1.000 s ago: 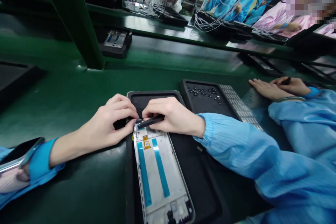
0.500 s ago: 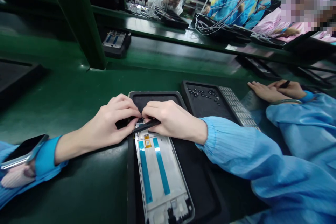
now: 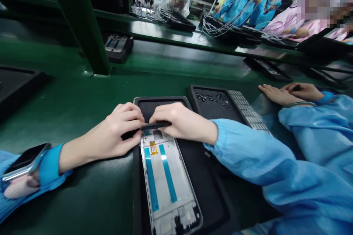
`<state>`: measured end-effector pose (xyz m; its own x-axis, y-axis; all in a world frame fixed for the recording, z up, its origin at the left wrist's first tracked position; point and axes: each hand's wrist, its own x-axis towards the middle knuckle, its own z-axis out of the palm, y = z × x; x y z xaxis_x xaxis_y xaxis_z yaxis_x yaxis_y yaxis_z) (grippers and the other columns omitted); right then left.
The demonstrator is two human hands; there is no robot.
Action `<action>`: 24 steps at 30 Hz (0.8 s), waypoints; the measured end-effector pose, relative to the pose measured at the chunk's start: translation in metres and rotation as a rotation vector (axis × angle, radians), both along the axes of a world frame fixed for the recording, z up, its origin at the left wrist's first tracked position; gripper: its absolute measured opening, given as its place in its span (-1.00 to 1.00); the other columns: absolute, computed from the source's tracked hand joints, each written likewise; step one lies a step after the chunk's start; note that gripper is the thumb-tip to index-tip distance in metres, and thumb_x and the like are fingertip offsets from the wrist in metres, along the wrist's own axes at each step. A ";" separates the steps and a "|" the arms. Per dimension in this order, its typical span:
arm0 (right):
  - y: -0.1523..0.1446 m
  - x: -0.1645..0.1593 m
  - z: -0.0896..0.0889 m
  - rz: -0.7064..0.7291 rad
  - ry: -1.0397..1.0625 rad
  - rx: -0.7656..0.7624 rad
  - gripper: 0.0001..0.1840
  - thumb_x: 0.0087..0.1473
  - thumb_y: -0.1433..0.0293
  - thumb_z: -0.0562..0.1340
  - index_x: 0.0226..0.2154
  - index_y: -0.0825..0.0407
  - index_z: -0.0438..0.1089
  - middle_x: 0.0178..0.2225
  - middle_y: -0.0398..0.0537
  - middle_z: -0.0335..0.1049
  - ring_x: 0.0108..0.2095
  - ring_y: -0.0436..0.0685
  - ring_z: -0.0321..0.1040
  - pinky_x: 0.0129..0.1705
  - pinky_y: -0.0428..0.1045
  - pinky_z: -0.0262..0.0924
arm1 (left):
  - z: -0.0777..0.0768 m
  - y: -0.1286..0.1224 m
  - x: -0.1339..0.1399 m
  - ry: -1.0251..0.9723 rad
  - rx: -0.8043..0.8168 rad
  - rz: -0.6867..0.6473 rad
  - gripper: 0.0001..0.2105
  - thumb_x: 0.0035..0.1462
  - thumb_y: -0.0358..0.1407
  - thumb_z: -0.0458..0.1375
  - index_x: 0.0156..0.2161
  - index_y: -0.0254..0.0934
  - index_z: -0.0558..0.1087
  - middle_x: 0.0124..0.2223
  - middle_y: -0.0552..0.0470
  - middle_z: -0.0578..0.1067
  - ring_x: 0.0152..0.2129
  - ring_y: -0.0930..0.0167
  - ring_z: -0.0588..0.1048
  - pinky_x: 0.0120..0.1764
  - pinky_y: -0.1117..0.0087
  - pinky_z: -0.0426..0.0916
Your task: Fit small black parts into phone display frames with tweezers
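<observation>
A silver phone frame (image 3: pixel 161 176) with two blue strips and an orange flex piece (image 3: pixel 153 148) lies in a black tray (image 3: pixel 209 176). My left hand (image 3: pixel 121 130) is closed with thumb and fingertips on the frame's upper left corner; any small part between them is hidden. My right hand (image 3: pixel 176 119) is curled over the frame's top end. It grips a slim black tool (image 3: pixel 156 126), which lies nearly level and points left toward my left fingertips. The upper end of the frame is partly covered by my hands.
Behind my right forearm, a second black tray (image 3: pixel 206 108) holds several small black parts, beside a sheet of pale pieces (image 3: pixel 245 108). A co-worker's hands (image 3: pixel 281 93) rest at the right. A green post (image 3: pixel 79 25) rises at left, near another tray (image 3: pixel 121 49).
The black tool has swung from a slant to nearly level, its tip rising. My left fingertips have drawn slightly away from my right ones. The view has shifted a little.
</observation>
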<state>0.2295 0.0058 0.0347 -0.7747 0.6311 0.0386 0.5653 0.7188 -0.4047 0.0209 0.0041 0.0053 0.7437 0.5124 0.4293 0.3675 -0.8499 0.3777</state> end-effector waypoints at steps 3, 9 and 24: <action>0.011 0.006 -0.007 -0.065 0.222 -0.144 -0.91 0.02 0.50 0.22 -0.43 0.19 0.45 -0.43 -0.11 0.37 -0.43 -0.12 0.22 -0.36 -0.18 0.05 | 0.004 -0.002 0.001 0.072 0.030 -0.005 -0.82 0.16 -0.42 0.03 -0.31 -0.28 0.49 -0.26 -0.07 0.47 -0.18 0.30 0.36 -0.17 0.25 0.31; 0.014 0.004 -0.012 -0.242 0.328 -0.423 -0.90 -0.12 0.53 0.22 -0.48 0.20 0.47 -0.53 -0.20 0.35 -0.55 -0.19 0.12 -0.43 -0.22 0.03 | 0.008 -0.003 0.003 0.150 0.044 -0.011 -0.80 0.19 -0.39 0.00 -0.32 -0.29 0.49 -0.28 -0.07 0.48 -0.17 0.28 0.36 -0.13 0.21 0.27; 0.013 0.001 -0.007 -0.244 0.375 -0.335 -0.86 -0.04 0.44 0.24 -0.52 0.19 0.44 -0.52 -0.16 0.36 -0.51 -0.16 0.20 -0.44 -0.22 0.04 | 0.007 -0.002 0.004 0.180 0.187 -0.047 -0.84 0.17 -0.42 0.02 -0.34 -0.33 0.45 -0.28 -0.06 0.50 -0.20 0.26 0.40 -0.17 0.22 0.24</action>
<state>0.2308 0.0184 0.0282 -0.5766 0.8155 0.0500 0.4720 0.3824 -0.7943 0.0247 0.0026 0.0128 0.8379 0.3995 0.3720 0.3730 -0.9166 0.1443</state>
